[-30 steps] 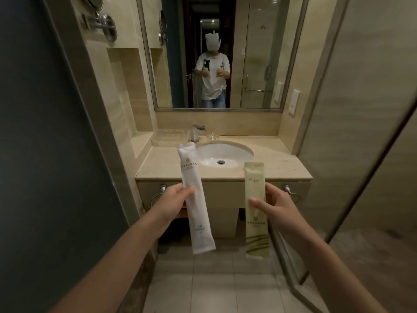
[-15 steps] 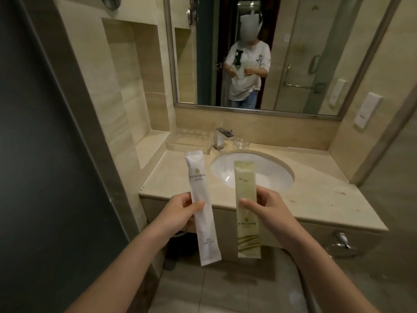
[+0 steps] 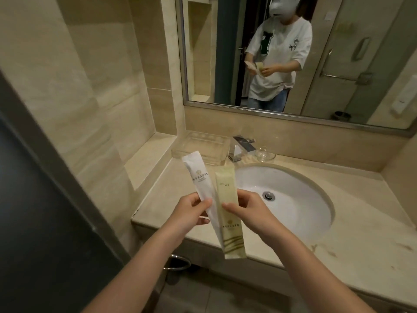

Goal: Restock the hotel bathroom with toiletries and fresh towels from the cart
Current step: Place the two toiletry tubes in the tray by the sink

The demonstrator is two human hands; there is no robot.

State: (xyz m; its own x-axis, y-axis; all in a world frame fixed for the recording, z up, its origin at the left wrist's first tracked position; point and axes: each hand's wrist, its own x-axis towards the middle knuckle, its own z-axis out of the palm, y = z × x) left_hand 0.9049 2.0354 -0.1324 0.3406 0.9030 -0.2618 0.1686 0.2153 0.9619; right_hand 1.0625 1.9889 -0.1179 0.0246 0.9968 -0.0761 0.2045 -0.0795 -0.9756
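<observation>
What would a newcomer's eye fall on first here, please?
First, the two long sachets held up mid-frame: the left hand pinches a white sachet, the right hand a green sachet, the green one overlapping the white one's lower end. Behind them sit the sink and a clear tray beside the tap; the mirror above reflects the person.

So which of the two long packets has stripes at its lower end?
The pale green flat packet in the right hand; the white flat packet in the left hand shows only a small logo near its top.
</observation>
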